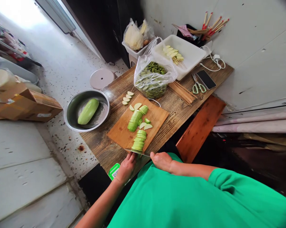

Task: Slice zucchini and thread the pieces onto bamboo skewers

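My right hand is closed around the handle of a knife. The blade points left across the near corner of a wooden cutting board, against the end of a row of zucchini slices. Just behind the blade, my left hand has its fingers bent and close together; whatever they grip is hidden. Farther up the board lies a second sliced zucchini row, with several loose half-round pieces around it. More slices on a skewer rest on the table beyond the board.
A metal basin with a whole zucchini stands left. Behind the board are a bag of green vegetables, bamboo skewers and a white tray with skewered slices. Scissors and a phone lie right.
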`<state>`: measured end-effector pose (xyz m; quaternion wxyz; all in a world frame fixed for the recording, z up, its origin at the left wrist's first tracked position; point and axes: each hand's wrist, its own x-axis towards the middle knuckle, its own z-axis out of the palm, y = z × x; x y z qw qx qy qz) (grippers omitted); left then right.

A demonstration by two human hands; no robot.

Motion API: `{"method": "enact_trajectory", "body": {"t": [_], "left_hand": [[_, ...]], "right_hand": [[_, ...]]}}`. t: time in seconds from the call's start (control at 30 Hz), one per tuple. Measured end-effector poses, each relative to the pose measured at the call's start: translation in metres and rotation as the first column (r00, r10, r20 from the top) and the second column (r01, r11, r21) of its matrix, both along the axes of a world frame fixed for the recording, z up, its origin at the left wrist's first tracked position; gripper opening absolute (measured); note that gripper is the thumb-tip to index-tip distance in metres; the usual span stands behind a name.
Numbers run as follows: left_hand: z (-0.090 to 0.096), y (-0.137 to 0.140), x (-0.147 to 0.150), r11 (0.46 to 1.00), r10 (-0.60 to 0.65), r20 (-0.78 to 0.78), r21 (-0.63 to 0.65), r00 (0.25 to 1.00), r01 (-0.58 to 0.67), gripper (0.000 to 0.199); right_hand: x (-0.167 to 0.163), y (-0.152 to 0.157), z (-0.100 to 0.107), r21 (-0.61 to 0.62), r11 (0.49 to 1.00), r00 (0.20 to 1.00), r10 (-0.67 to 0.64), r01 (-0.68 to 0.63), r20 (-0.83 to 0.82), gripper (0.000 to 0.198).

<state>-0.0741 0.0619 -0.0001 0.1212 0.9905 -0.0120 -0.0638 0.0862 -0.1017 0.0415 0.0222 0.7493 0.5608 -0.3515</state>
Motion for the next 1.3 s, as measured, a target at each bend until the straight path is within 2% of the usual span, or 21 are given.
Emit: {"method": "enact_trajectory", "body": {"t": [0.33, 0.6, 0.77, 0.93, 1.07, 1.3], "left_hand": [[0.005, -0.003, 0.002, 0.999, 0.038, -0.089, -0.029, 0.995, -0.041, 0.026], [0.001, -0.003, -0.003, 0.999, 0.018, -0.045, -0.034, 0.999, -0.019, 0.024], [-0.005, -0.002, -0.006, 0.997, 0.011, -0.014, -0.076, 1.000, -0.012, 0.025], [-0.008, -0.003, -0.006, 0.999, 0.029, 0.027, -0.042, 0.999, -0.027, 0.031], [-0.004, -0.004, -0.006, 1.000, 0.024, 0.049, -0.015, 0.998, -0.024, 0.029], [-0.002, -0.004, -0.007, 1.000, 0.020, -0.006, -0.015, 1.000, -0.020, 0.026]], "right_hand": [[0.001, -0.007, 0.008, 0.056, 0.998, 0.999, 0.029, -0.031, 0.040, 0.021], [-0.002, -0.008, 0.016, 0.051, 0.998, 0.998, 0.034, -0.037, 0.046, 0.023], [-0.001, -0.005, 0.012, 0.031, 0.999, 0.999, 0.024, -0.025, 0.031, 0.022], [-0.003, -0.001, 0.002, -0.022, 1.000, 0.999, 0.004, -0.003, 0.043, 0.022], [-0.002, -0.002, 0.001, 0.007, 1.000, 0.999, 0.026, -0.026, 0.031, 0.023], [-0.004, -0.011, 0.006, 0.067, 0.996, 0.997, 0.056, -0.059, 0.050, 0.021]]}}
